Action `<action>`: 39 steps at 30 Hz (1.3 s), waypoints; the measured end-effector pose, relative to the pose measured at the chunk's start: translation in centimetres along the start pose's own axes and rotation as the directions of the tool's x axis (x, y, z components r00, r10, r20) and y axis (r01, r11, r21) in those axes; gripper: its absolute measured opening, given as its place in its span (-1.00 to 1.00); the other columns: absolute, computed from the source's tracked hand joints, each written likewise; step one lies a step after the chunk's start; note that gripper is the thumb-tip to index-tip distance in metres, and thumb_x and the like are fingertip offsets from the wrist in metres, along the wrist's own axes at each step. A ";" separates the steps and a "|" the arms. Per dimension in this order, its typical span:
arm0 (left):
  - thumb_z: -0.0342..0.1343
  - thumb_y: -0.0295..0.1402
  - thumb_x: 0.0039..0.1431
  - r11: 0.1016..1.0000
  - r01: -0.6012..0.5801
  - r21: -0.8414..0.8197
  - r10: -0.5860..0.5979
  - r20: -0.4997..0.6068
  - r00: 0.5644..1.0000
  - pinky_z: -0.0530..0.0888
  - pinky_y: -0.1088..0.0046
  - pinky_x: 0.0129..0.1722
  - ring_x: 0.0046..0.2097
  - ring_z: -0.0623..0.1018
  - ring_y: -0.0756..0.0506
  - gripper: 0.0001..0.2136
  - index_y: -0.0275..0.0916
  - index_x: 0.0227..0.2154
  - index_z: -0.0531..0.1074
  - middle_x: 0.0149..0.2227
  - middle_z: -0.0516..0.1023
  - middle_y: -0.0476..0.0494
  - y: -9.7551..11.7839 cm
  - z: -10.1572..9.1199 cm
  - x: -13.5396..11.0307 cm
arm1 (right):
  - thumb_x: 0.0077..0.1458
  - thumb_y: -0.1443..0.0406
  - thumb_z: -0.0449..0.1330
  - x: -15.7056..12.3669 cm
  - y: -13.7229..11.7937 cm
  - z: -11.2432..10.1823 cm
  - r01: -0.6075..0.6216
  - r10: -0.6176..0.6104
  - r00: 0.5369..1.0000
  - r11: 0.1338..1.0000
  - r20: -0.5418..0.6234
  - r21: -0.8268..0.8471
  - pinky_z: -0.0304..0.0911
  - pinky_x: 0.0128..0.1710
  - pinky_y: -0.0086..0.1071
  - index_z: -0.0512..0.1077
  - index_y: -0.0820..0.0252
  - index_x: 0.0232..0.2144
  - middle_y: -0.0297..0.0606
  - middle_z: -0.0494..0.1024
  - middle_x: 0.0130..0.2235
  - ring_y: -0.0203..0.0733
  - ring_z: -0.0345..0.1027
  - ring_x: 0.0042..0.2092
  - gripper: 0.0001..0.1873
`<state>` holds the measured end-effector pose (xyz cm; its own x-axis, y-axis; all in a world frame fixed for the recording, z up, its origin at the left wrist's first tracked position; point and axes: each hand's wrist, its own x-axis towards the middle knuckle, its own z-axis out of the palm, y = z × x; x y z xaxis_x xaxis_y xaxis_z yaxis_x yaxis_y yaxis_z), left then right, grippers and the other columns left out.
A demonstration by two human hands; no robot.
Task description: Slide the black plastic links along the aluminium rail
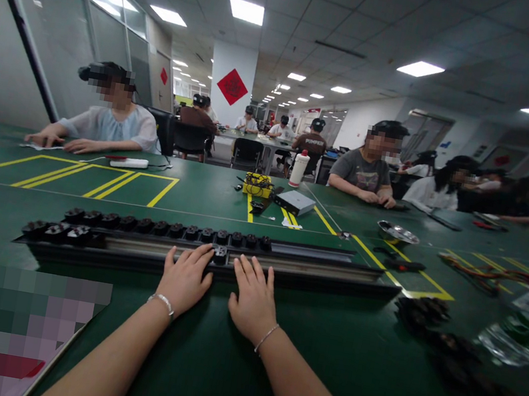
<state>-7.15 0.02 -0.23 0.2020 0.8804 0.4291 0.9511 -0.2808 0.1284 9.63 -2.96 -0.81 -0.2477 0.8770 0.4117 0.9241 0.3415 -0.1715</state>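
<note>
A long black channel-like rail (310, 289) lies across the green table in front of me. My left hand (186, 278) rests with its fingers stretched over the rail's near edge, just left of a small black block with a light top (220, 254) sitting in the channel. On the block's other side, my right hand (254, 298) lies on the rail with its fingers spread. Neither hand is closed around anything. A row of small black blocks (145, 225) stands along the far channel, and a few more blocks (57, 230) sit at the near channel's left end.
More black parts (462, 353) lie loosely piled at right, near a clear plastic bottle (524, 329). Farther back are a metal bowl (397, 234), a grey box (295, 202), a yellow item with black cables (257, 185) and a white bottle (298, 168). Several people sit beyond.
</note>
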 end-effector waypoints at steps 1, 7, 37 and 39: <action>-0.11 -0.28 0.06 1.000 -0.009 -0.004 0.009 0.006 1.000 -0.13 0.01 0.16 0.06 0.33 -0.17 -0.60 -0.06 0.01 0.27 0.13 0.29 -0.06 -0.1 0.1 0.0 | -0.01 0.27 0.01 0.0 0.0 0.0 0.000 0.000 1.000 1.000 -0.001 0.002 -0.48 0.20 -0.05 0.03 0.10 0.18 -0.33 0.05 0.23 -0.13 -0.26 0.25 -0.34; -0.09 -0.27 0.05 0.999 -0.034 0.009 0.034 0.026 0.999 -0.16 -0.05 0.16 0.05 0.34 -0.17 -0.56 -0.07 0.05 0.23 0.13 0.29 -0.05 -0.1 0.2 0.0 | -0.01 0.25 0.00 0.0 0.0 -0.1 -0.009 0.008 1.000 1.000 0.023 0.009 -0.51 0.20 -0.05 0.02 0.10 0.18 -0.34 0.04 0.23 -0.14 -0.27 0.25 -0.34; -0.08 -0.25 0.02 0.999 -0.046 0.021 0.045 0.045 0.998 -0.07 -0.05 0.14 -0.02 0.40 -0.18 -0.53 0.00 0.06 0.21 0.14 0.26 0.00 0.1 -0.1 0.0 | -0.02 0.23 0.06 -0.1 0.0 -0.4 0.008 -0.007 0.999 1.000 0.045 -0.015 -0.48 0.17 0.02 0.06 -0.15 0.14 -0.35 0.04 0.23 -0.06 -0.24 0.24 -0.36; -0.08 -0.25 0.02 0.999 -0.044 0.023 0.043 0.039 0.998 -0.06 -0.04 0.13 -0.02 0.40 -0.18 -0.53 0.00 0.06 0.21 0.14 0.27 0.00 0.2 -0.1 0.0 | -0.02 0.23 0.06 -0.1 -0.1 -0.4 0.008 -0.007 0.999 1.000 0.044 -0.014 -0.47 0.17 0.02 0.06 -0.15 0.14 -0.35 0.04 0.22 -0.06 -0.23 0.23 -0.36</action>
<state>-7.01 -0.02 -0.14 0.2513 0.8818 0.3992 0.9466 -0.3100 0.0888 9.73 -3.23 -0.48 -0.2671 0.8886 0.3729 0.9262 0.3436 -0.1554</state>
